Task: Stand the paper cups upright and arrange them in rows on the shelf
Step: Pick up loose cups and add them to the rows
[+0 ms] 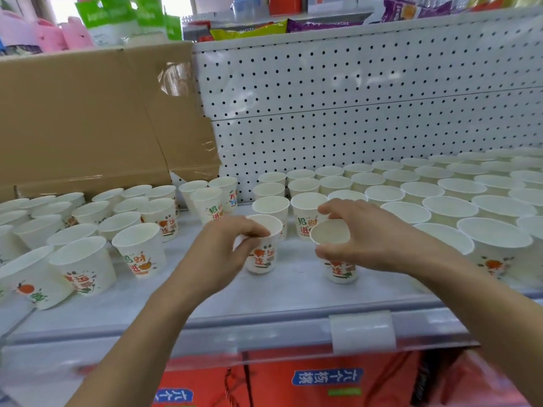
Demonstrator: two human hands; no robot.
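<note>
Several white paper cups with red and green print stand upright on the white shelf (pixel 205 301). On the right they form tidy rows (pixel 440 195); on the left they stand in a looser cluster (pixel 88 227). My left hand (pixel 223 254) grips the rim of one upright cup (pixel 264 245) near the shelf's middle. My right hand (pixel 364 239) holds another cup (pixel 335 248) by its rim, fingers curled over the top, just right of the first. Both cups appear to stand on the shelf between the two groups.
A flattened cardboard box (pixel 88 121) leans against the back at left. A white pegboard wall (pixel 352 98) backs the shelf. Packaged goods (pixel 249 30) lie on the shelf above. A clear price-tag holder (pixel 361 330) sits on the front edge, red packages (pixel 293 383) below.
</note>
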